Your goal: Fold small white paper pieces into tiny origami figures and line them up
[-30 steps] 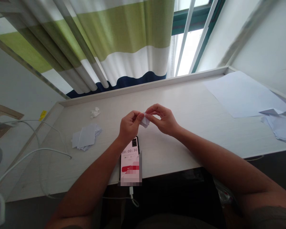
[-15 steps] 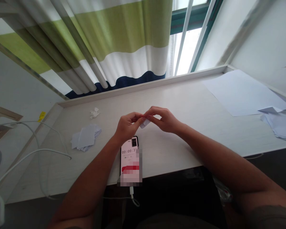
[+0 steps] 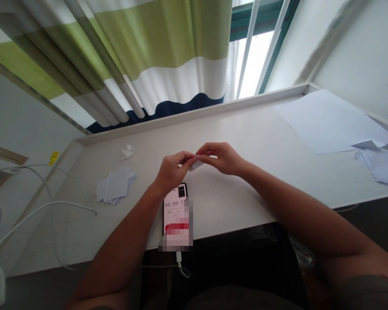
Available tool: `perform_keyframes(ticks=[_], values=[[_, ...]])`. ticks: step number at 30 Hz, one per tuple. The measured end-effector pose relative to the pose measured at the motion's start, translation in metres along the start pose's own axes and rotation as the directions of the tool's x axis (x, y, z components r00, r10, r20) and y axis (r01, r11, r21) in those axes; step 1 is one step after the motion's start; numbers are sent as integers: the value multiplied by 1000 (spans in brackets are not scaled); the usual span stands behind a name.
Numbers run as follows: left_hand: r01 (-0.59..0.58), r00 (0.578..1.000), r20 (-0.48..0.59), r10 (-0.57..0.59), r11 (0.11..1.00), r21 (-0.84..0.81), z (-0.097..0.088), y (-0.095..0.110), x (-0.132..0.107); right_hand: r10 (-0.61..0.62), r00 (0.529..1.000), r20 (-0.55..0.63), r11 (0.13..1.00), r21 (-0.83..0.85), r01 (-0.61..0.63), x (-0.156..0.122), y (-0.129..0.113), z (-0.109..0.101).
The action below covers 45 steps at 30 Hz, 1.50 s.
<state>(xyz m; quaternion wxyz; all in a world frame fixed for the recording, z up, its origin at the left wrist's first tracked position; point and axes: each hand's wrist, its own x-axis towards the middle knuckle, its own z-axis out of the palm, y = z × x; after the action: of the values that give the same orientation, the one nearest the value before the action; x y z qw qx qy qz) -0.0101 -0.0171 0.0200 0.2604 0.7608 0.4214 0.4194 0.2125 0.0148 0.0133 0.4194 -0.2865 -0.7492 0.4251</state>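
A small folded piece of white paper point(image 3: 197, 165) is held between the two hands, above the middle of the white desk point(image 3: 242, 125). Its left side is pinched by the left hand point(image 3: 175, 169), with the thumb laid along it and the other fingers curled in behind. Its right side is gripped by the right hand point(image 3: 223, 158), whose thumb and index finger are brought together at the upper edge, with the remaining fingers loosely bent. The fingertips of both hands are met at the top of the paper, so that only its lower part is left uncovered, below the thumbs; how it is folded inside the grip cannot be told.

On the near side of the paper and slightly to its left, a smartphone point(image 3: 174, 211) is laid flat at the near edge, partly covered by the left wrist. Farther left, a pile of white paper slips point(image 3: 117, 185) is seen, with a crumpled white tissue point(image 3: 127, 152) placed beyond it. At the far right, well apart from the hands, a large white sheet point(image 3: 330, 120) is spread, and a stack of white paper point(image 3: 380, 165) is set just nearer than it
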Motion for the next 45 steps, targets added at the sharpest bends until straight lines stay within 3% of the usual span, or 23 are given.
perform_keyframes(ticks=[10, 18, 24, 30, 37, 41, 45], values=[[124, 992, 30, -122, 984, -127, 2, 7, -1, -72, 997, -18, 993, -93, 70, -1, 0, 1], [156, 988, 37, -151, 968, -197, 3, 7, 0, -10, 1000, -1, 1000, 17, 10, -1, -6, 0], [137, 990, 41, -133, 981, -136, 3, 12, 0, 15, 999, -33, 999, 38, -13, -2, -6, 1], [204, 979, 70, -191, 931, -304, 9, 9, 0, 48, 997, -66, 997, 59, -45, -1, -2, 5], [241, 970, 62, -235, 893, -380, 11, 8, 2, 106, 989, -104, 985, 144, -91, 2, 6, 9], [210, 978, 46, -206, 923, -323, 10, 8, 2, 142, 989, -36, 975, 175, -134, 1, 1, 9], [72, 995, -71, -75, 996, -44, 9, 9, 2, 163, 982, -91, 980, 132, -150, 1, 0, 10]])
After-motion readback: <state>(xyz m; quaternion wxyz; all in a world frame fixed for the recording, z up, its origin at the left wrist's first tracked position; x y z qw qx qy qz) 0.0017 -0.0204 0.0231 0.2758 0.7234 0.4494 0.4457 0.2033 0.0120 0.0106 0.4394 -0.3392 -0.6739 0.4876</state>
